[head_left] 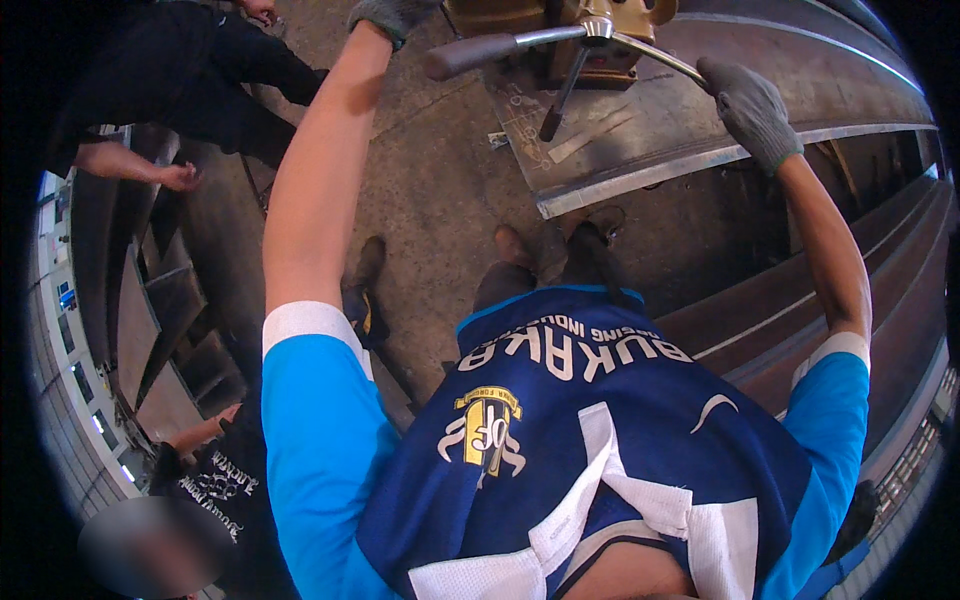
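My right hand (748,108), in a grey knit glove, is closed round the end of one spoke of a three-spoked feed handle (598,32). That handle sits on a gold-brown machine (600,70), which looks like a portable drill and is partly cut off by the upper edge. A second spoke with a dark grip (470,56) points left, and a third, short-looking one (563,98) points down toward me. The machine rests on a steel plate or beam (690,125). My gloved left hand (393,16) is raised left of the handle, its fingers mostly beyond the upper edge.
Chalk-like marks and a thin strip (592,136) lie on the steel near the machine. Long steel beams (860,290) run along the right. A person in dark clothes (190,75) stands at upper left, another person (225,480) at lower left. Steel plates (165,330) are stacked between them.
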